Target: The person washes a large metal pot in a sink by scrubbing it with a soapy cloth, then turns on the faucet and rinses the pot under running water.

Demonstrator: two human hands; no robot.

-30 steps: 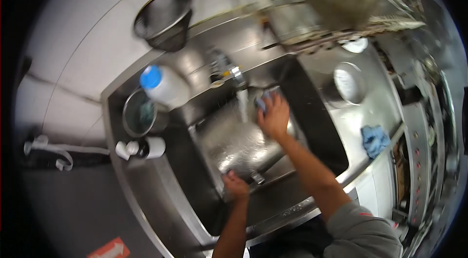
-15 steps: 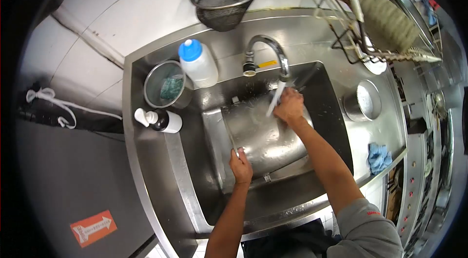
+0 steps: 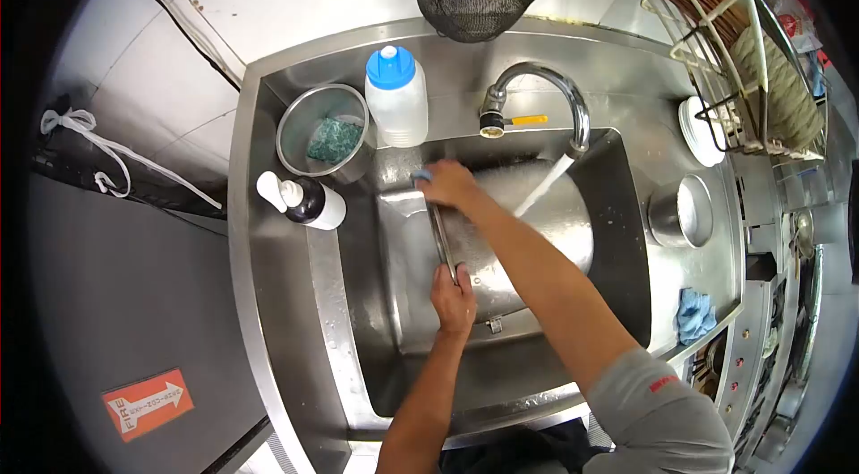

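Observation:
A large stainless-steel vessel (image 3: 537, 250) with rounded sides and a small clip lies tilted in the sink (image 3: 617, 277). My left hand (image 3: 454, 299) is closed on its rim, with the thumb and fingers on either side. At the far end of that rim, my right hand (image 3: 447, 183) presses down a small blue cloth (image 3: 423, 176), of which only an edge shows. Water (image 3: 546, 186) runs from the curved faucet (image 3: 582, 116) onto the vessel, to the right of my right hand.
Left of the sink stand a metal pot (image 3: 291, 138) with a green scrubber, a blue-capped bottle (image 3: 398, 107) and a pump bottle (image 3: 313, 204). On the right are a small metal pot (image 3: 667, 214), a blue rag (image 3: 695, 315) and a wire rack (image 3: 761, 89). A mesh strainer (image 3: 479, 4) hangs behind.
My right hand has moved left from under the water stream to the far end of the vessel's rim. The left hand keeps its hold. The view has shifted slightly.

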